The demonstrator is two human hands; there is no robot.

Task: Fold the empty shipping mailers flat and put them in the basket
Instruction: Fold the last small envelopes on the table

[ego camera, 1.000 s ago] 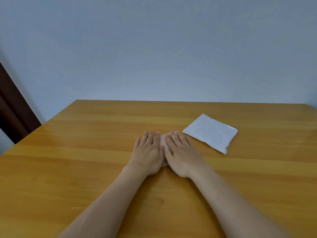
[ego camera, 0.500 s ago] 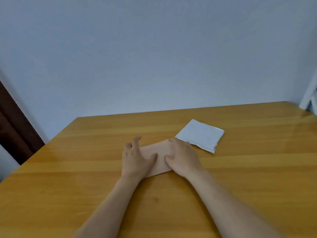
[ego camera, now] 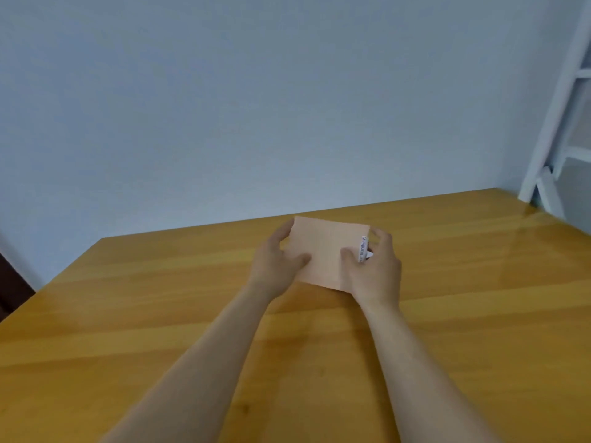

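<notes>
Hands — left [ego camera: 275, 263], right [ego camera: 372, 271] — gripping mailer [ego camera: 323, 251]

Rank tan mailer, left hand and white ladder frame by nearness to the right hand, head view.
1. tan mailer: gripped by the right hand.
2. left hand: across the mailer.
3. white ladder frame: far right, beyond the table.

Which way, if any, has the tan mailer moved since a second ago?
Yes. The tan mailer lay flat on the table; now left hand and right hand hold it raised, tilted.
</notes>
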